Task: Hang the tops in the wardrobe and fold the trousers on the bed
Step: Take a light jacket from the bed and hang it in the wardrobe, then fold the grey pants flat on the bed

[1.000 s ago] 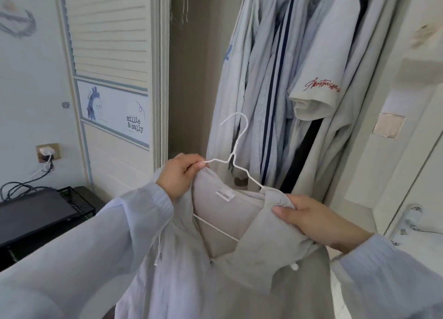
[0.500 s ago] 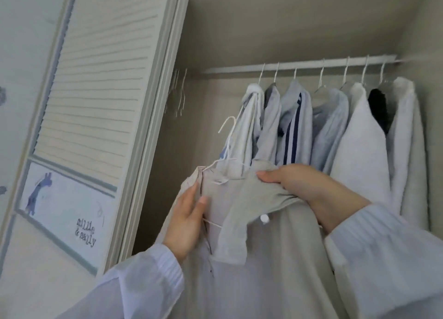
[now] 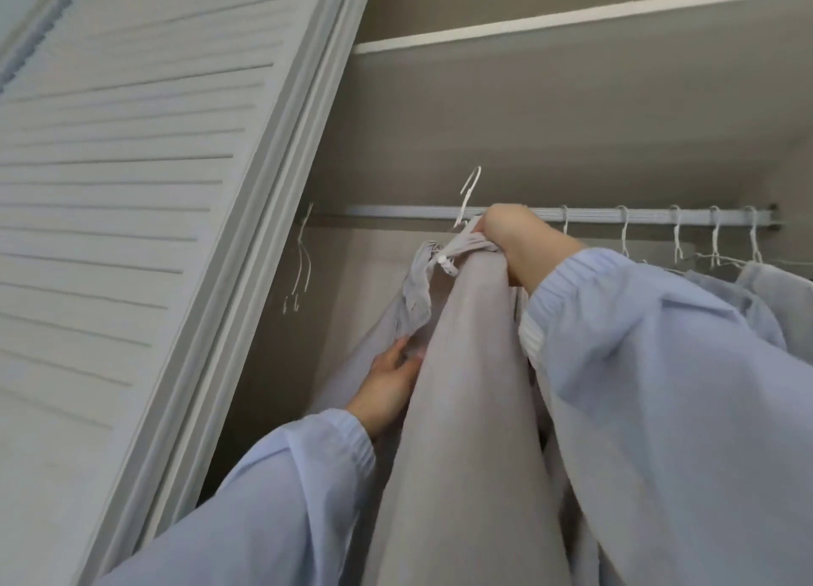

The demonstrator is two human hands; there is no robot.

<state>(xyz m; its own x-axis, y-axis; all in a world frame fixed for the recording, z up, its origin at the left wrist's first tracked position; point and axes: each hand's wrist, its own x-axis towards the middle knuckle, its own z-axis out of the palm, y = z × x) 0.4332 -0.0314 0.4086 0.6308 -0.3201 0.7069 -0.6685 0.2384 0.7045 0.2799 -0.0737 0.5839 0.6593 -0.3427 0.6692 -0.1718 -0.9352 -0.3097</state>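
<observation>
At rail (image 3: 396, 210): beige top (image 3: 466, 365) bunched, hanger hook (image 3: 470, 191) apparently above.

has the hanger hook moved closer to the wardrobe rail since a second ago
Yes. The white hanger hook has risen from well below the hung clothes to the level of the rail, its tip above it, carried by the right hand.
</observation>
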